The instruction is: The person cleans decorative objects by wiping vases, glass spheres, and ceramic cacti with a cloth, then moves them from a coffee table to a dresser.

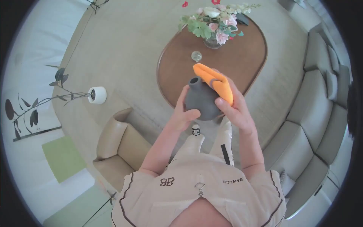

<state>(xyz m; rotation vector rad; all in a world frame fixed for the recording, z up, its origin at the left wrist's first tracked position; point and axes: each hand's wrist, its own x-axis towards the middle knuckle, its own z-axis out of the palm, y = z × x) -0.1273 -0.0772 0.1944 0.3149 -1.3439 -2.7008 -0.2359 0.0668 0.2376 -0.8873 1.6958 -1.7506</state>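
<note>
A dark grey vase with a narrow round mouth and a small loop handle is held up in front of me, tilted slightly. My left hand grips its left side, thumb across the lower front. In my right hand is a folded orange cloth, pressed against the vase's right side near the handle. The right thumb lies at the cloth's lower end; most of that hand's other fingers are hidden behind it.
Beyond my hands stands an oval brown table with a flower arrangement and a small glass ball. A beige armchair is at left, a grey sofa at right, and a white plant pot farther left.
</note>
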